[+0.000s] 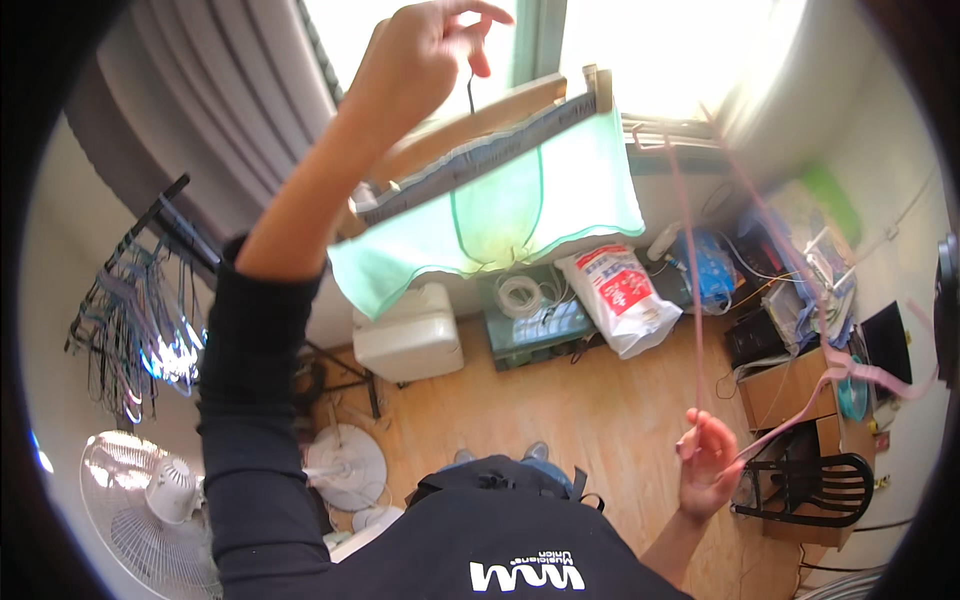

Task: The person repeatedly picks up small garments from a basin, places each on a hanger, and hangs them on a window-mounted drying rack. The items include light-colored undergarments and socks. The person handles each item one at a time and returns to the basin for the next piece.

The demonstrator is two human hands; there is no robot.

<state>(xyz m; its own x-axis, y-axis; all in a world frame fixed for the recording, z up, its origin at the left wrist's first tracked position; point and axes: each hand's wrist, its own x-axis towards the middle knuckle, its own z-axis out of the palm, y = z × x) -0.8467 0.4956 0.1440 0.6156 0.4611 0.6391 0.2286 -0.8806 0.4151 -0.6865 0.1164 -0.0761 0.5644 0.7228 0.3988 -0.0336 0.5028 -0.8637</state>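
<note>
My left hand [425,45] is raised at the top edge, its visible fingers apart and slightly curved. Just below it rises the dark hook of a wooden clamp hanger [530,98]; whether a finger touches the hook is hidden. From the hanger's bar hangs a mint-green garment [590,190] with a grey waistband, tilted up to the right. Low on the right, my right hand [712,460] has its fingers curled on a thin pink cord [697,330]. One strand runs up toward the window; another leads right to a knotted part.
Dark hangers [140,300] crowd a rack at the left, above a white fan [150,500]. Below the window are a white box [410,340], a glass-topped stand [540,330] and a white-and-red bag [620,300]. A black chair [810,488] and wooden desk [790,392] stand right.
</note>
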